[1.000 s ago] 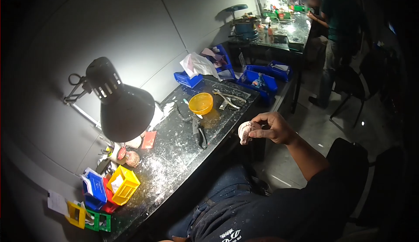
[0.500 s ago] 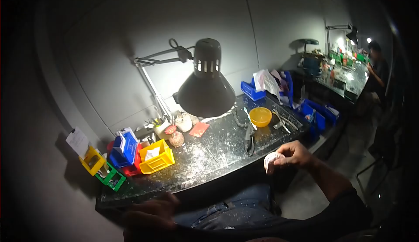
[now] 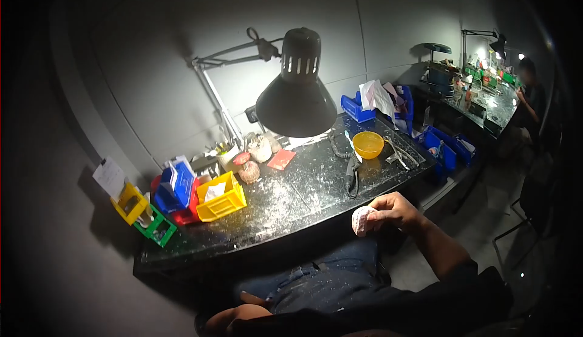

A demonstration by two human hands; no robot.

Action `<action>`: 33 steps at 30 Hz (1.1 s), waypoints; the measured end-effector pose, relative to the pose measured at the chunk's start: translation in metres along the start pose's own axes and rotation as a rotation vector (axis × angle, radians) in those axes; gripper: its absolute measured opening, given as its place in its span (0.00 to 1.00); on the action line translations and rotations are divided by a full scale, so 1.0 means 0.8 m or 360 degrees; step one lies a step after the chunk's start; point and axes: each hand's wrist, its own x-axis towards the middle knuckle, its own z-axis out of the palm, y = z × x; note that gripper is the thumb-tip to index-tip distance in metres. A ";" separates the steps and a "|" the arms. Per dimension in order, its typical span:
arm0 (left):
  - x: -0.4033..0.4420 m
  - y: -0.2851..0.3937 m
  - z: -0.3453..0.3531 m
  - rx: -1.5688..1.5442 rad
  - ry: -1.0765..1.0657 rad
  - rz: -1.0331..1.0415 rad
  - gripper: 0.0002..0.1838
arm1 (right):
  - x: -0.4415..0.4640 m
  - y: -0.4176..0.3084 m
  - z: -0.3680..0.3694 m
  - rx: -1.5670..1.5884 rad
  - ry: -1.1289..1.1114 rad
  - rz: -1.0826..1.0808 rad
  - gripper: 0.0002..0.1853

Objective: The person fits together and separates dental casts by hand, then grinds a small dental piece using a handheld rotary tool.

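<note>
My right hand point(image 3: 395, 211) is closed around a whitish, ridged piece that looks like a plaster dental cast point(image 3: 362, 221), held in the air just off the bench's front edge. Fingers and thumb pinch its right side. Low in the view, my left hand point(image 3: 234, 317) is near my lap, dark and mostly hidden, so its fingers cannot be made out. On the bench point(image 3: 291, 197) beyond the right hand lie a black handpiece with a cord point(image 3: 351, 176), a toothbrush point(image 3: 350, 142), an orange-yellow bowl point(image 3: 368, 146) and some metal tools point(image 3: 398, 155).
A desk lamp point(image 3: 297, 103) hangs over the bench. Yellow point(image 3: 223, 200), blue point(image 3: 175, 186) and green point(image 3: 159, 231) bins stand left, near plaster pieces point(image 3: 249, 172) and a red sheet point(image 3: 282, 159). Blue bins point(image 3: 358, 111) stand at the right. A person point(image 3: 529, 97) sits at a farther bench.
My right hand has moved slightly left and up with the cast, which shows more of its ridged face. My left hand has dropped lower, toward my lap. The camera view has shifted a little.
</note>
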 end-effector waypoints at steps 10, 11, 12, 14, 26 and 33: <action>0.021 -0.068 0.027 -0.1094 -0.0210 -0.0356 0.23 | -0.004 0.003 0.008 -0.0004 0.0007 -0.0035 0.12; 0.023 -0.072 0.026 -0.1176 -0.0204 -0.0381 0.23 | -0.005 0.006 0.008 0.0003 0.0015 -0.0024 0.13; 0.024 -0.073 0.026 -0.1248 -0.0205 -0.0397 0.23 | -0.005 0.008 0.008 -0.0006 0.0000 -0.0033 0.13; 0.023 -0.066 0.020 -0.1408 -0.0170 -0.0409 0.22 | -0.007 0.005 0.013 0.0000 -0.0018 -0.0018 0.13; 0.016 -0.027 -0.038 -0.2248 0.0100 -0.0416 0.22 | 0.010 0.028 0.004 -0.0178 0.0117 0.0083 0.15; 0.019 -0.009 -0.057 -0.2608 0.0249 -0.0448 0.23 | 0.000 0.022 0.014 0.0013 0.0206 0.0161 0.12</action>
